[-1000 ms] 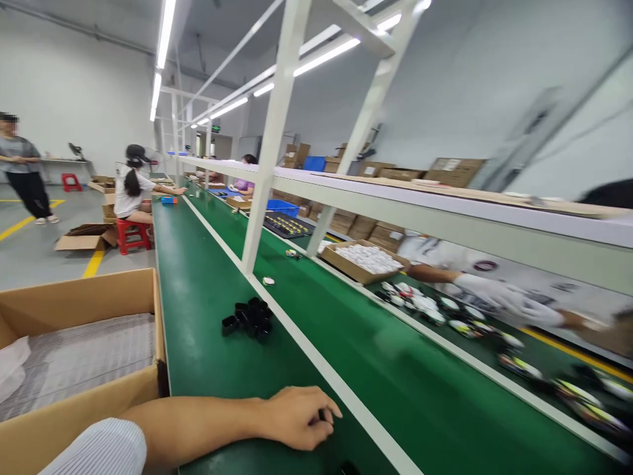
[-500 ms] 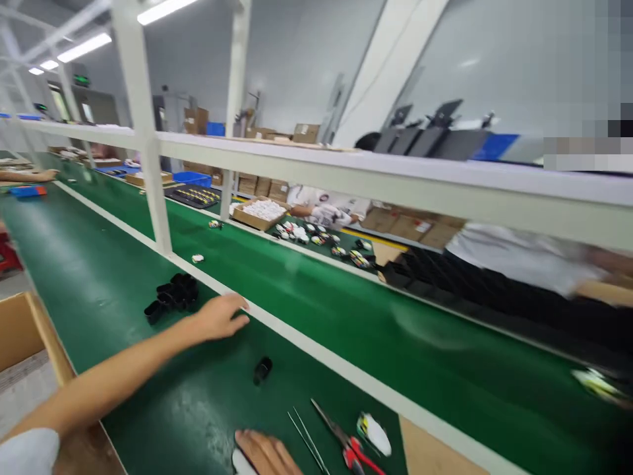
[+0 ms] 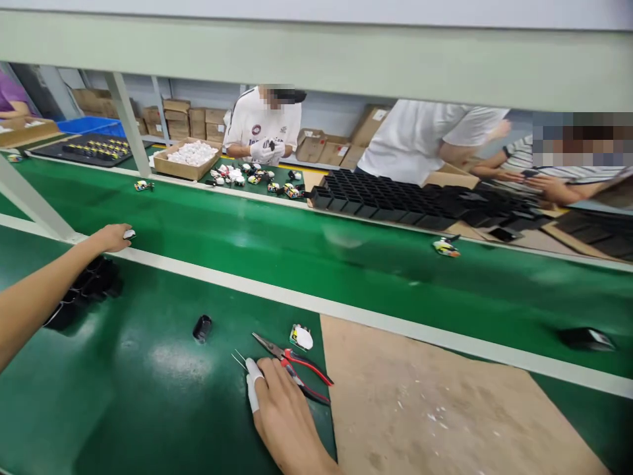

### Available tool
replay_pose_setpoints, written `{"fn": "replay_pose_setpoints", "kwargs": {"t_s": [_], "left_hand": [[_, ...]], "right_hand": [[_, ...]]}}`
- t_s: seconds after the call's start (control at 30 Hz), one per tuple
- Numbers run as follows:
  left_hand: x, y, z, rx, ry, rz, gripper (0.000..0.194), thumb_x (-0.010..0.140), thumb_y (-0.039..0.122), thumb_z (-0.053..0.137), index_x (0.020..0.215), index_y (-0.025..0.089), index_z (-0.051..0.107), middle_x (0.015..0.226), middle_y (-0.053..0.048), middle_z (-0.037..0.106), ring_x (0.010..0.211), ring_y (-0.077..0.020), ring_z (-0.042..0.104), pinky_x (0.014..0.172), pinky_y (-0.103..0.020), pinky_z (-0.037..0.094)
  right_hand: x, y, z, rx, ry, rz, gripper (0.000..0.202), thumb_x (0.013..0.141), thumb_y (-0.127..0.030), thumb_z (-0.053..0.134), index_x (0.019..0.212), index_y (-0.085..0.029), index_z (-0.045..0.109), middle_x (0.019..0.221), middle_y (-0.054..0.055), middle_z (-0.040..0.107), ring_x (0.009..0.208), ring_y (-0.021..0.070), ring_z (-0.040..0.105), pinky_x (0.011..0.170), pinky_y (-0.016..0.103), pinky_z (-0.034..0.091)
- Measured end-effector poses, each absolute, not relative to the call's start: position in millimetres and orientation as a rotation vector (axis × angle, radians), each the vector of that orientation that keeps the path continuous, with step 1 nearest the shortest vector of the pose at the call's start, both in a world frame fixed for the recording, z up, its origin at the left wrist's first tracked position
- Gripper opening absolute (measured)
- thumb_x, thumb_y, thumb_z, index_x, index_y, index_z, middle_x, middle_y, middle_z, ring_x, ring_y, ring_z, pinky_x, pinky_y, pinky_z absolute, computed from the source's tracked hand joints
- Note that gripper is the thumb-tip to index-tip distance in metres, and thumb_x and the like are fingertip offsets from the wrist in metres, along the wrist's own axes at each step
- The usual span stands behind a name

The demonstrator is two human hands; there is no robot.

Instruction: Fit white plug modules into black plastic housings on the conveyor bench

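Note:
At the left, my left hand (image 3: 115,239) reaches over the white rail and has its fingers closed on a small white part (image 3: 129,234). Below that arm lies a cluster of black housings (image 3: 96,280). My right hand (image 3: 279,396), with white covers on two fingers, rests over tweezers (image 3: 239,359) whose tips stick out; whether the fingers grip them is hard to tell. Just right of it lie red-handled pliers (image 3: 301,376). A small assembly with a white top (image 3: 302,337) sits above the pliers, and a single black housing (image 3: 202,328) lies to the left.
Beyond the rail (image 3: 222,284) runs a green belt (image 3: 277,244) carrying small assemblies and a black item (image 3: 586,339). A cardboard sheet (image 3: 445,402) covers the right side. Across stand people, a box of white parts (image 3: 185,161) and black trays (image 3: 376,194). A shelf beam (image 3: 297,59) crosses above.
The view has turned right and down. My left hand has moved from open above the table to closed on the white part at the belt. My right hand has come to the tweezers.

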State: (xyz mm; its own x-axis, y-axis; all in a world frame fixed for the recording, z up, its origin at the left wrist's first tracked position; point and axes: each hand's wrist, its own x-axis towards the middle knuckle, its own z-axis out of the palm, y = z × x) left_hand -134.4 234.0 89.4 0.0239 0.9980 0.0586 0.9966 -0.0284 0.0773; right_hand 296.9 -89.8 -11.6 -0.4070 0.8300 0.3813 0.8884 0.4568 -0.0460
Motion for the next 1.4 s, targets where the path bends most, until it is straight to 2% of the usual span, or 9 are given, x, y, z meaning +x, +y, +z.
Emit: {"fn": "replay_pose_setpoints", "kwargs": {"t_s": [0.2,0.43,0.53,0.6,0.8,0.93,1.1,1.27,1.4], "left_hand": [[-113,234,82,2.118,2.284,-0.178,0.033,0.102,0.034,0.069,0.128,0.014,0.065,0.129,-0.011,0.067,0.113,-0.0269,0.069,0.097,-0.048,0.059],[-69,195,104,2.304,2.200,0.017,0.052,0.095,0.019,0.063,0.144,0.002,0.052,0.122,-0.015,0.066,0.125,-0.0320,0.059,0.106,-0.044,0.050],[-40,138,117,2.405,1.949,0.242,0.049,0.088,0.021,0.068,0.135,0.011,0.060,0.110,-0.009,0.070,0.111,-0.0277,0.065,0.100,-0.036,0.053],[-21,82,118,2.419,1.563,0.351,0.041,0.090,0.029,0.067,0.129,0.019,0.063,0.115,-0.007,0.070,0.101,-0.0258,0.068,0.091,-0.035,0.057],[14,-51,69,2.472,1.130,0.047,0.042,0.087,0.015,0.063,0.127,0.028,0.064,0.111,-0.004,0.066,0.084,-0.0217,0.071,0.074,-0.031,0.057],[16,-55,51,2.534,1.184,0.169,0.046,0.095,0.028,0.072,0.139,0.028,0.059,0.115,-0.006,0.070,0.100,-0.0285,0.073,0.079,-0.036,0.060],[26,-44,58,2.609,1.036,0.628,0.032,0.110,0.027,0.054,0.142,0.025,0.058,0.119,-0.008,0.070,0.105,-0.0233,0.071,0.086,-0.034,0.058],[42,-40,61,2.657,0.810,0.786,0.018,0.108,0.017,0.056,0.116,0.021,0.072,0.100,-0.007,0.071,0.089,-0.0198,0.067,0.076,-0.031,0.053],[32,-36,67,2.499,0.850,0.880,0.014,0.107,0.016,0.059,0.108,0.019,0.072,0.100,-0.007,0.072,0.095,-0.0197,0.067,0.083,-0.032,0.054]], "right_hand": [[294,-92,-11,-1.522,-2.371,-0.166,0.029,0.079,0.005,0.058,0.092,-0.020,0.062,0.104,0.008,0.064,0.097,0.0256,0.062,0.090,0.038,0.056],[294,-90,-8,-1.513,-2.353,-0.165,0.034,0.077,0.006,0.058,0.102,-0.016,0.065,0.099,0.008,0.062,0.088,0.0250,0.058,0.082,0.038,0.055],[293,-89,-5,-1.484,-2.354,-0.171,0.037,0.081,0.005,0.057,0.111,-0.016,0.064,0.101,0.008,0.063,0.090,0.0257,0.059,0.083,0.039,0.055],[293,-87,-3,-1.451,-2.352,-0.168,0.035,0.084,0.004,0.055,0.113,-0.015,0.063,0.100,0.009,0.064,0.089,0.0258,0.060,0.081,0.039,0.056],[295,-84,5,-1.263,-2.139,0.013,0.032,0.101,-0.004,0.048,0.128,-0.015,0.058,0.108,0.011,0.065,0.091,0.0238,0.067,0.074,0.036,0.058],[292,-88,13,-1.145,-2.092,0.133,0.034,0.106,-0.011,0.044,0.137,-0.018,0.055,0.111,0.011,0.065,0.078,0.0191,0.067,0.064,0.031,0.056],[288,-94,19,-1.024,-2.113,0.173,0.038,0.104,-0.008,0.045,0.141,-0.015,0.053,0.108,0.012,0.064,0.078,0.0189,0.066,0.060,0.030,0.055],[286,-97,20,-0.955,-2.161,0.158,0.036,0.102,-0.007,0.044,0.136,-0.015,0.056,0.105,0.011,0.064,0.083,0.0208,0.065,0.064,0.033,0.056],[290,-94,17,-0.995,-2.184,0.063,0.028,0.101,-0.006,0.045,0.123,-0.014,0.060,0.105,0.011,0.063,0.083,0.0207,0.064,0.063,0.033,0.054]]}}
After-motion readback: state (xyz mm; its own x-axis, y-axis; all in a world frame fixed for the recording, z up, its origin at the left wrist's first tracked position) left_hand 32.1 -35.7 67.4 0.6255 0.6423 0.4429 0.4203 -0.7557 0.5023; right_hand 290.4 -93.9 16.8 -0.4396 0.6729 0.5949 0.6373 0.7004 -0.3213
